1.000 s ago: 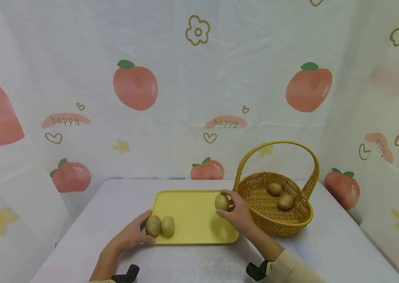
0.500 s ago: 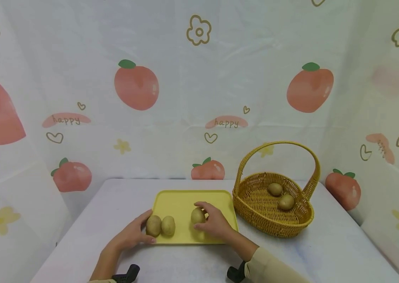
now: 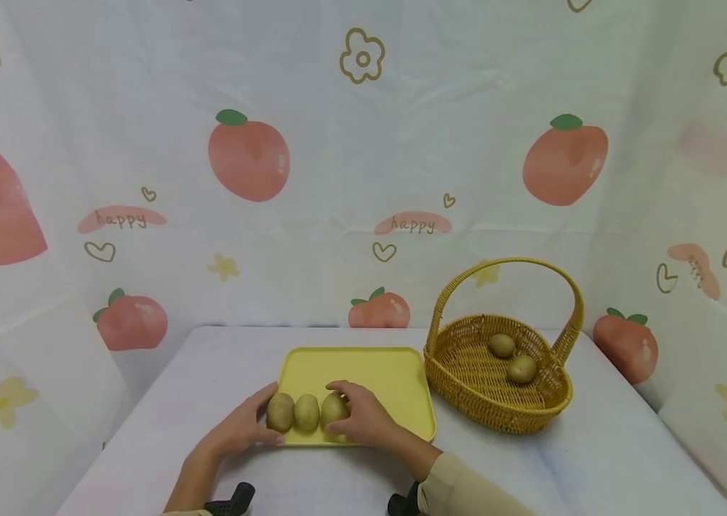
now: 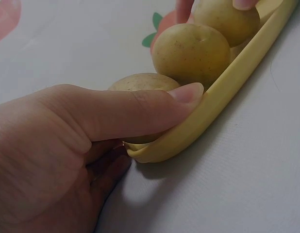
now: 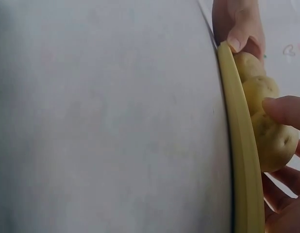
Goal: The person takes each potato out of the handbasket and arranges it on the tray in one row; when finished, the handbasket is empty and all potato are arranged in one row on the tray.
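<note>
- Fingers (image 3: 340,390) of the right hand (image 3: 363,419) curl over the third potato (image 3: 334,410), thumb on its near side, gripping it on the yellow tray (image 3: 369,365).
- That potato sits at the right end of a row, touching the middle potato (image 3: 306,411); the row runs left to right along the tray's near edge.
- Each potato stands with its long axis roughly upright, tilted slightly.
- Left hand (image 3: 237,430) rests at the tray's left corner, thumb (image 4: 140,109) straight along the rim, touching the left potato (image 3: 280,411).
- A wicker basket (image 3: 498,416) with two more potatoes stands just right of the tray.
</note>
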`<control>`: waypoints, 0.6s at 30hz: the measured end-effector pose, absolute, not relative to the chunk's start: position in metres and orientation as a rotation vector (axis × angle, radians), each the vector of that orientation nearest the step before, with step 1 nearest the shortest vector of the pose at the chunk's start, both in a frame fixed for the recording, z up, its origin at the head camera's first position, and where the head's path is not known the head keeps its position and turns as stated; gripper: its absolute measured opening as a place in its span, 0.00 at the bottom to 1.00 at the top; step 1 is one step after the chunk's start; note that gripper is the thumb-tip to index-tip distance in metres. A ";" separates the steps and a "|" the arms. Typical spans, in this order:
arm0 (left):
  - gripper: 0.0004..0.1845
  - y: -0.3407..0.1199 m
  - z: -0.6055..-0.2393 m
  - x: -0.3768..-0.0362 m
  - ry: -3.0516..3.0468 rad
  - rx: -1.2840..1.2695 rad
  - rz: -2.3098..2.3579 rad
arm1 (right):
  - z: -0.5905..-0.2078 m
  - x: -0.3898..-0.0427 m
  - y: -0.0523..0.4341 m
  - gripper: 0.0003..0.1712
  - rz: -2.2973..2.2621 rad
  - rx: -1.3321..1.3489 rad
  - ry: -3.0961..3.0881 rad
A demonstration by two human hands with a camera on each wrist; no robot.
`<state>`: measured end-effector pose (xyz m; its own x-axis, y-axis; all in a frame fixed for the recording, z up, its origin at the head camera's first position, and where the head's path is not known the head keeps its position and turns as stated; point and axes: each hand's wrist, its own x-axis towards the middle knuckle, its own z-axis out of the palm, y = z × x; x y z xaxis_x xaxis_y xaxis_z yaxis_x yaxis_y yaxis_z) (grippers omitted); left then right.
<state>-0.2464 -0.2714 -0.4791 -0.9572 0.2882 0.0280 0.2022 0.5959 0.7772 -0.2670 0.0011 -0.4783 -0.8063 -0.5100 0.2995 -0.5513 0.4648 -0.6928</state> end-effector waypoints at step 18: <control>0.60 -0.269 -0.478 -0.245 2.719 0.341 1.297 | -0.474 -0.264 0.005 0.38 1.311 0.902 -2.741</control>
<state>-0.2452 -0.2693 -0.4780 -0.9687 0.2483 -0.0023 0.1545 0.6101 0.7771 -0.2641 0.0047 -0.4737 -0.8378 -0.5033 0.2116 -0.4806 0.4960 -0.7232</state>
